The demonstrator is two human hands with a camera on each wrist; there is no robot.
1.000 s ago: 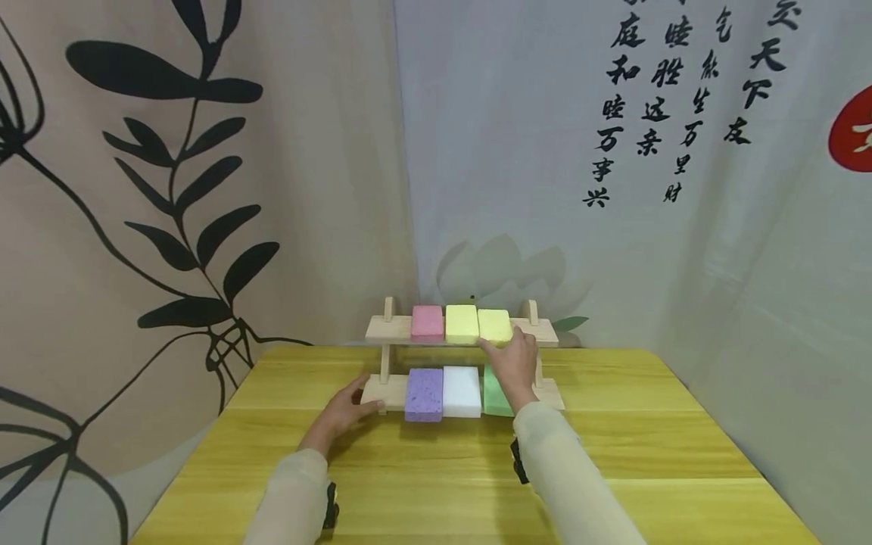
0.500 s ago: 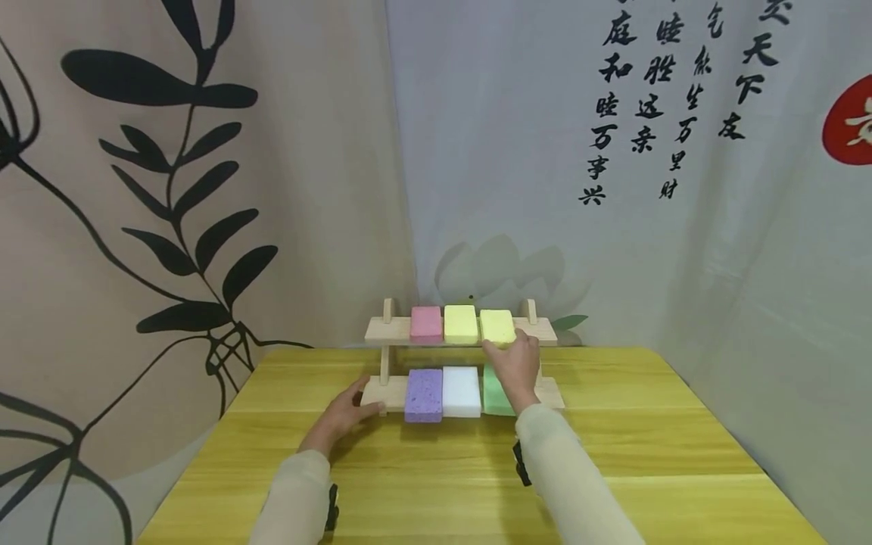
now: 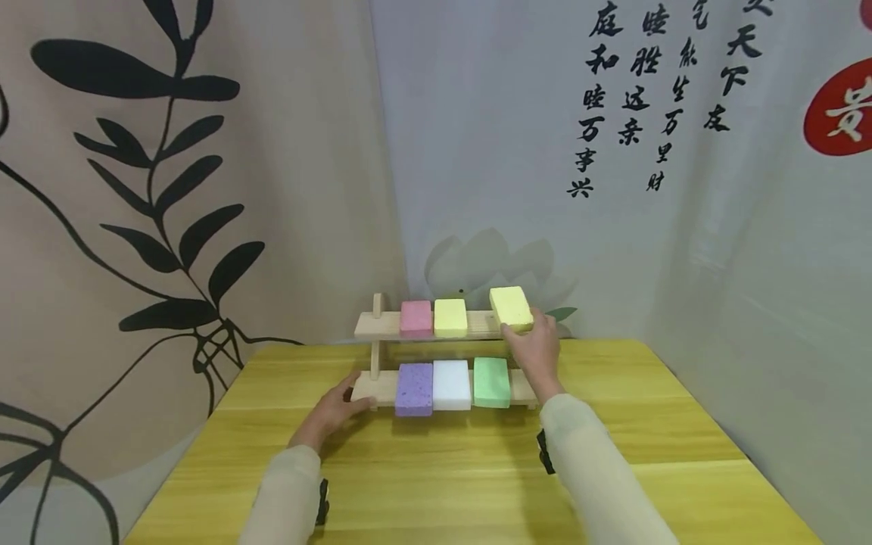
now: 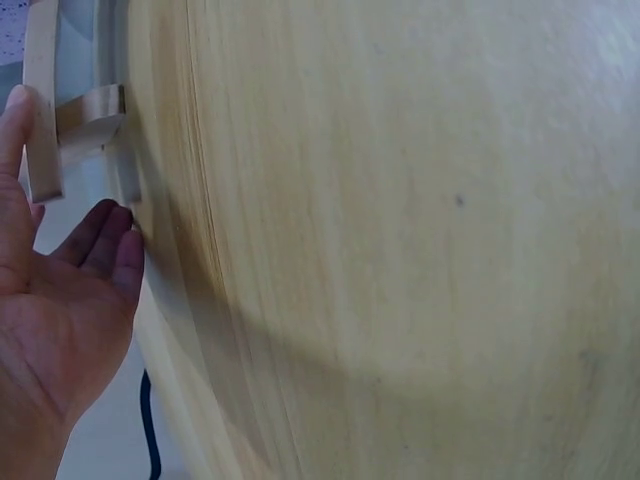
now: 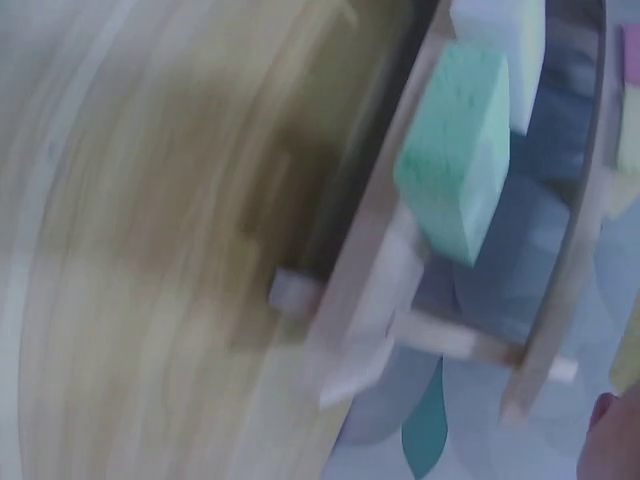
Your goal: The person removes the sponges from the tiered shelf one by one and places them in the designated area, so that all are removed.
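My right hand (image 3: 538,352) pinches a yellow sponge (image 3: 511,306) by its lower edge, raised and tilted over the right part of the upper shelf of a small two-tier wooden rack (image 3: 378,325). In the right wrist view only the fingertips (image 5: 612,440) show, at the edge beside that sponge (image 5: 630,350). My left hand (image 3: 330,415) holds the left end of the lower shelf, thumb in front; its other fingers (image 4: 105,240) lie behind the board. A pink sponge (image 3: 416,318) and another yellow sponge (image 3: 450,318) sit on the upper shelf.
On the lower shelf stand a purple speckled sponge (image 3: 414,390), a white one (image 3: 452,384) and a green one (image 3: 492,382). The rack is at the back of a wooden table (image 3: 436,477), before a printed curtain (image 3: 320,189). A dark cable (image 4: 148,425) hangs beyond the table edge.
The right-hand yellow sponge has risen off the upper shelf and shifted right in my right hand, uncovering the green sponge below. My left hand stays at the rack's end. The head view has shifted slightly.
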